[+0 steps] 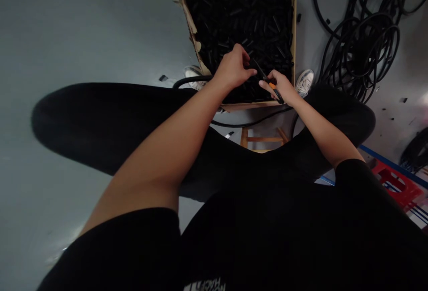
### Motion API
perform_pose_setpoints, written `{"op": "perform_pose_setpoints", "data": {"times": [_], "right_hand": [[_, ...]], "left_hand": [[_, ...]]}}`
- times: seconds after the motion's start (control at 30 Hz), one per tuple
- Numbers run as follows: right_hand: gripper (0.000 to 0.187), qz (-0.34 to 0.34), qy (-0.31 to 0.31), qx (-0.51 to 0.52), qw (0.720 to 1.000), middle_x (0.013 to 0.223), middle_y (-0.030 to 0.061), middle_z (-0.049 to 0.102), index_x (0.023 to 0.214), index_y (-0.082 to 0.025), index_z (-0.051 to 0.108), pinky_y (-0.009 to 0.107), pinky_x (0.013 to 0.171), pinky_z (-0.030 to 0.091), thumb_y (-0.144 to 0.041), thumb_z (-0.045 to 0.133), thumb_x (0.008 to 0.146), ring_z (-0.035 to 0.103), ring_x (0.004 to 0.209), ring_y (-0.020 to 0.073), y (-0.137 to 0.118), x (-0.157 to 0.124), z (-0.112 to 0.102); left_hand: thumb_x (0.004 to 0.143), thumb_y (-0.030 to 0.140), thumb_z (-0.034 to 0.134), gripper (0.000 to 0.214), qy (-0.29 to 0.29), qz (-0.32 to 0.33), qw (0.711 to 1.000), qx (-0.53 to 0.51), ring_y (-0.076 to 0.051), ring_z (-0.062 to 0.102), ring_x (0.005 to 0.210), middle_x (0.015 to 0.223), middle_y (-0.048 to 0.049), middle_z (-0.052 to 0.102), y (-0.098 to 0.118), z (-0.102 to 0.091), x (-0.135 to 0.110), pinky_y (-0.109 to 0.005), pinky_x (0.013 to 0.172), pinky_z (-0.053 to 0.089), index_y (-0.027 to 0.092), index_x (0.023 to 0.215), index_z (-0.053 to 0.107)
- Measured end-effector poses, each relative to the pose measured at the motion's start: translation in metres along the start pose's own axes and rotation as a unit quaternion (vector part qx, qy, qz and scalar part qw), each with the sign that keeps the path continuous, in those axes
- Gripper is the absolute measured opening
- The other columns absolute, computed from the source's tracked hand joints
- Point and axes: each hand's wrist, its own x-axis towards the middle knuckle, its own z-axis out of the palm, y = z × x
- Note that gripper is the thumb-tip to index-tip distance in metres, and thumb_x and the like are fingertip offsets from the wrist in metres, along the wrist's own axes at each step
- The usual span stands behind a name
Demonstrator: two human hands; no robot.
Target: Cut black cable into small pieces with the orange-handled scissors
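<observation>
My left hand [233,67] is closed in a pinch over the near edge of a cardboard box [293,23] full of short black tube pieces [240,10]. It grips the end of a black hose [187,80] that curves off to the left. My right hand [281,87] is closed round a cutter with orange and black handles [273,88], its blade pointing toward the left fingers. Both hands almost touch above the box.
I sit with black-trousered legs spread, white shoes [304,81] on the grey floor beside the box. A wooden stool [264,139] shows between my knees. Coiled black hoses [364,37] lie at the right, a red crate [397,186] further right.
</observation>
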Motion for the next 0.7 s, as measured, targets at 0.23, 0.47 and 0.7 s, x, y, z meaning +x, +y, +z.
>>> {"op": "perform_pose_setpoints", "data": {"times": [0.23, 0.47, 0.7], "right_hand": [[0.079, -0.019, -0.026, 0.03, 0.999, 0.093, -0.0036, 0.055, 0.111, -0.03, 0.043, 0.021, 0.054, 0.051, -0.09, 0.093, 0.101, 0.064, 0.077, 0.0144, 0.0063, 0.0047, 0.0024], [0.085, -0.04, 0.027, -0.007, 0.999, 0.086, -0.0029, 0.052, 0.109, -0.03, 0.046, 0.028, 0.059, 0.05, -0.102, 0.089, 0.095, 0.06, 0.077, 0.0186, 0.0015, 0.0027, 0.0018], [0.081, -0.007, 0.004, 0.031, 0.999, 0.081, -0.0072, 0.05, 0.109, -0.03, 0.044, 0.023, 0.049, 0.038, -0.092, 0.095, 0.098, 0.053, 0.064, 0.0119, 0.0037, 0.0016, 0.0012]], "left_hand": [[0.101, 0.038, 0.083, 0.043, -0.04, 0.044, 0.998, 0.019, -0.042, 0.078, 0.144, 0.139, -0.0164, 0.087, -0.004, 0.0066, 0.0054, -0.05, 0.13, 0.058, 0.021, 0.14, 0.085], [0.115, 0.037, 0.062, 0.033, -0.032, 0.044, 0.998, 0.031, -0.036, 0.082, 0.126, 0.117, -0.0134, 0.089, -0.0066, 0.005, 0.0095, -0.045, 0.118, 0.061, 0.023, 0.135, 0.085], [0.12, 0.037, 0.057, 0.033, -0.077, 0.048, 0.994, 0.061, -0.034, 0.083, 0.116, 0.112, -0.0122, 0.086, -0.0003, 0.0069, 0.0043, -0.043, 0.11, 0.061, 0.021, 0.131, 0.084]]}}
